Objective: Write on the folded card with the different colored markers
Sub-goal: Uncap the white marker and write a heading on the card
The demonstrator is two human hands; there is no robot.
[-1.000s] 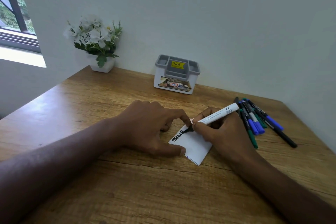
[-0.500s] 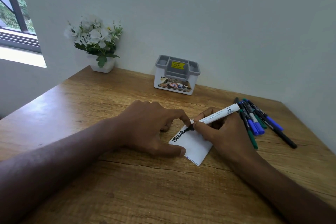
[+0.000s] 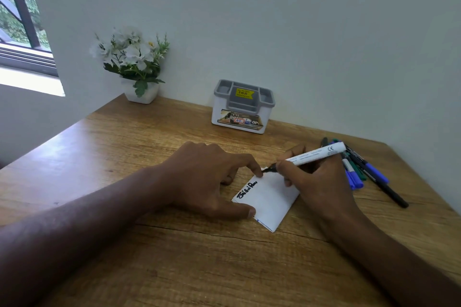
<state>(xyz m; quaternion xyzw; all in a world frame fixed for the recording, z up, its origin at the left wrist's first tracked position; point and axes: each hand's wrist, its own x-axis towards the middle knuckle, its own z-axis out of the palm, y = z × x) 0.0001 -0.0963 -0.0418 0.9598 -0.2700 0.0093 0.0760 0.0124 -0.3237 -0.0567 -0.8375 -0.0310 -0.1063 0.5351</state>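
A white folded card (image 3: 270,198) lies flat on the wooden table (image 3: 129,152), with a line of black writing along its left edge. My left hand (image 3: 207,179) presses on the card's left side, thumb at the near corner and forefinger at the far corner. A white-barrelled black marker (image 3: 313,156) is gripped in my right hand (image 3: 316,182), its tip at the card's far corner beside my left forefinger. A bunch of blue, green and black markers (image 3: 361,172) lies on the table just right of my right hand.
A white and grey pen holder (image 3: 243,107) with a yellow price sticker stands against the back wall. A white pot of white flowers (image 3: 136,67) sits in the back left corner. The table's right edge runs close behind the loose markers.
The marker tip has moved from the end of the written line up to the card's far corner. My left hand has stayed in place on the card.
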